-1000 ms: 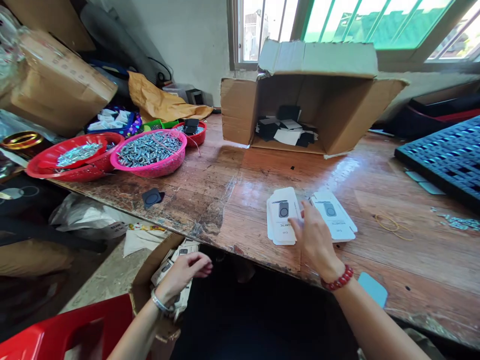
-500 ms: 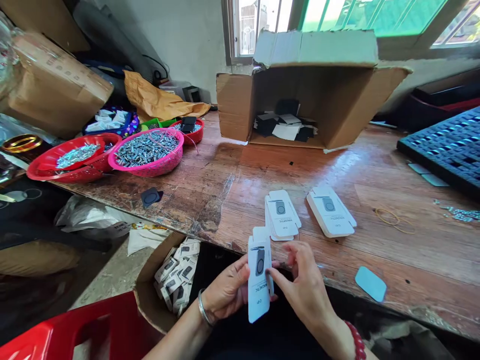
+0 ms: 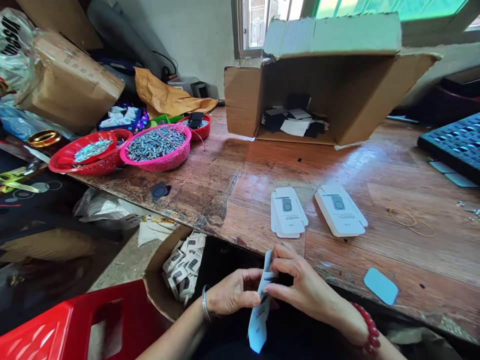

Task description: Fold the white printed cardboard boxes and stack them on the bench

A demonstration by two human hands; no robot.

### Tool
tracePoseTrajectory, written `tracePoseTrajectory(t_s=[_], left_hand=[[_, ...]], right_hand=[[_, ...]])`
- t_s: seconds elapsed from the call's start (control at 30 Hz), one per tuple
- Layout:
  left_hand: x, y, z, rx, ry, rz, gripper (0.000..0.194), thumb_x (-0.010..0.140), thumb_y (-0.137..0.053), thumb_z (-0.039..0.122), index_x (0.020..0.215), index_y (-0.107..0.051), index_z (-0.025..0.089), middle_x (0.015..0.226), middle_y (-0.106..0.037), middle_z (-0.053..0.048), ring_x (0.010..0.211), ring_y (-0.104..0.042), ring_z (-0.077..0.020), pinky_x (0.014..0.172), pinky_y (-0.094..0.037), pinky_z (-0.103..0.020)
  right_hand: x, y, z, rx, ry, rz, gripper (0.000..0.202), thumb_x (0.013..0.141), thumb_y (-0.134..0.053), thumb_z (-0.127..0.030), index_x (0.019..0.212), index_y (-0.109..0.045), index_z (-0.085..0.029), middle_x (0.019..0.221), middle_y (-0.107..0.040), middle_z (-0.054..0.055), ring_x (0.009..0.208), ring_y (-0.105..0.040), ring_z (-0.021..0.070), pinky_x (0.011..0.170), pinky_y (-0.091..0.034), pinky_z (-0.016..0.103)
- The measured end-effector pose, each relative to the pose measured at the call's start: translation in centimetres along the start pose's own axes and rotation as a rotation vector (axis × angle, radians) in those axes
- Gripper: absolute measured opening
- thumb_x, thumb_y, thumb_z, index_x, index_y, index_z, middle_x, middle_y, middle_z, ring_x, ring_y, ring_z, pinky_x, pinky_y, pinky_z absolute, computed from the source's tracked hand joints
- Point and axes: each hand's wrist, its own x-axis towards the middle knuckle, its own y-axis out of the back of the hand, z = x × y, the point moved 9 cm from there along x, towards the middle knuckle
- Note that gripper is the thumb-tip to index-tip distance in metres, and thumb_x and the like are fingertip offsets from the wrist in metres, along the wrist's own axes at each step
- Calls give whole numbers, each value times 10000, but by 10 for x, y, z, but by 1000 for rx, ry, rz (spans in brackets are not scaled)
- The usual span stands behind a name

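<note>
Between my hands, in front of the table edge, is a small white printed carton [image 3: 258, 320], turned nearly edge-on. My left hand [image 3: 236, 292] pinches its left side, thumb along the printed face. With thumb and fingers, my right hand [image 3: 296, 277] grips the upper part near its flap. On the table just beyond lie a smaller stack of flat white cartons [image 3: 289, 212], printed MAGNETIC, and a thicker stack [image 3: 341, 211] to its right. Below left, an open cardboard box [image 3: 159, 285] holds many small printed cartons [image 3: 183, 270].
A big cardboard box [image 3: 243, 100] lies on its side at the back, black and white pieces inside. Pink [image 3: 161, 162] and red baskets [image 3: 71, 167] of metal parts stand left. A light-blue card [image 3: 380, 286] and rubber bands [image 3: 408, 222] lie right. A red stool [image 3: 56, 325] is lower left.
The carton has turned from face-on to nearly edge-on and sits lower. My right hand has moved from its side up to its upper end. The view has shifted slightly.
</note>
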Motion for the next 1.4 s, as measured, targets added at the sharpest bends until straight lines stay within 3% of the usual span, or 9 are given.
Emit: tracePoseTrajectory(t_s=[0.17, 0.27, 0.33, 0.5, 0.63, 0.73, 0.93, 1.2, 1.4], left_hand=[[6, 25, -4, 13, -6, 185, 560, 650, -786, 599, 952, -754, 129, 744, -657, -27, 620, -539, -116, 609, -388, -215], [2, 42, 0, -27, -61, 312, 474, 671, -787, 567, 849, -765, 128, 700, -639, -20, 594, -501, -110, 600, -380, -222], [-4, 48, 3, -37, -125, 360, 447, 668, -797, 547, 839, -771, 135, 731, -660, -36, 675, -543, -150, 671, -418, -254], [-17, 54, -11, 13, -169, 500, 447, 698, -767, 547, 819, -763, 117, 699, -694, -39, 684, -576, -178, 678, -427, -277], [-23, 55, -21, 63, -210, 688, 350, 684, -804, 413, 868, -667, 147, 746, -719, -25, 714, -635, -186, 685, -463, -274], [-31, 57, -14, 66, -309, 820, 496, 659, -806, 220, 1046, -495, 228, 839, -718, 10, 791, -678, -175, 730, -497, -268], [-29, 50, -20, 33, -297, 679, 585, 684, -770, 148, 1133, -410, 254, 826, -698, 27, 776, -686, -153, 747, -513, -268], [-28, 46, -33, 119, -275, 545, 402, 750, -780, 312, 1110, -637, 205, 996, -731, -56, 979, -678, -211, 895, -509, -323], [-34, 46, -25, 429, -275, 543, 250, 810, -706, 404, 856, -723, 159, 867, -703, -68, 796, -640, -187, 710, -490, -270]], right_hand=[[1, 3, 1, -98, 18, 151, 330, 880, -642, -271, 593, -495, -201, 798, -543, 36, 822, -523, 215, 710, -466, 358], [-15, 16, 8, -73, -37, 493, 115, 852, -661, -297, 837, -585, -212, 1038, -566, 102, 953, -558, 262, 792, -506, 408], [-26, 12, 19, 54, -121, 597, 271, 823, -687, -316, 1043, -569, -212, 1113, -578, 117, 955, -593, 256, 794, -532, 394], [-30, -44, 43, 438, -321, 270, 242, 914, -563, -416, 905, -628, -183, 800, -678, 37, 729, -630, 185, 654, -528, 276], [-41, -46, 55, 260, -359, 372, 410, 929, -498, -487, 689, -606, -173, 625, -594, 7, 572, -508, 138, 522, -419, 235], [-48, -56, 64, 270, -394, 348, 412, 922, -518, -495, 679, -608, -174, 593, -575, -1, 545, -506, 131, 492, -406, 227], [-68, -58, 69, 648, -376, 538, 433, 872, -639, -464, 1219, -492, -251, 1111, -680, 90, 1025, -672, 227, 853, -563, 331], [-73, -52, 75, 565, -355, 516, 311, 837, -658, -513, 957, -679, -226, 929, -713, 72, 863, -688, 230, 750, -581, 296], [-69, -59, 76, 549, -360, 358, 387, 893, -573, -509, 718, -671, -178, 752, -632, 43, 691, -584, 170, 626, -486, 253]])
